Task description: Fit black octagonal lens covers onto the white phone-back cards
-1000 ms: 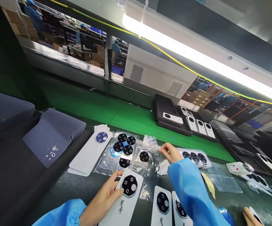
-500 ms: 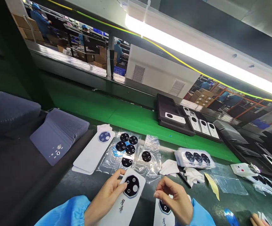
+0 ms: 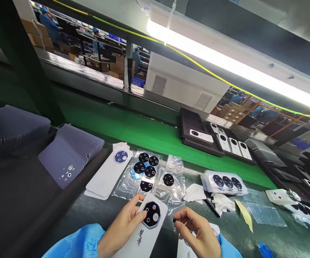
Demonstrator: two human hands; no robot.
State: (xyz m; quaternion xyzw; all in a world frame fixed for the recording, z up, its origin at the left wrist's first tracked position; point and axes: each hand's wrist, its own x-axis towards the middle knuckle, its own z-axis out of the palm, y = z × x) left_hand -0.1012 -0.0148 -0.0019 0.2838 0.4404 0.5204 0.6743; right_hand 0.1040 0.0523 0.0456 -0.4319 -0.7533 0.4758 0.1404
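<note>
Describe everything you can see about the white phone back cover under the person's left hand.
The white back cover is a flat, glossy, plastic-looking panel with rounded corners, lying tilted on the dark worktop. Near its top sits a black octagonal camera module with dark lenses and one white circle. Dark calligraphic characters are printed below it. The left hand rests on its left edge, fingertips touching the module; its lower end is out of frame.

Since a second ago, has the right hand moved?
Yes. The right hand pulled back from beside the lens pack toward the person, now next to the white cover.
</note>
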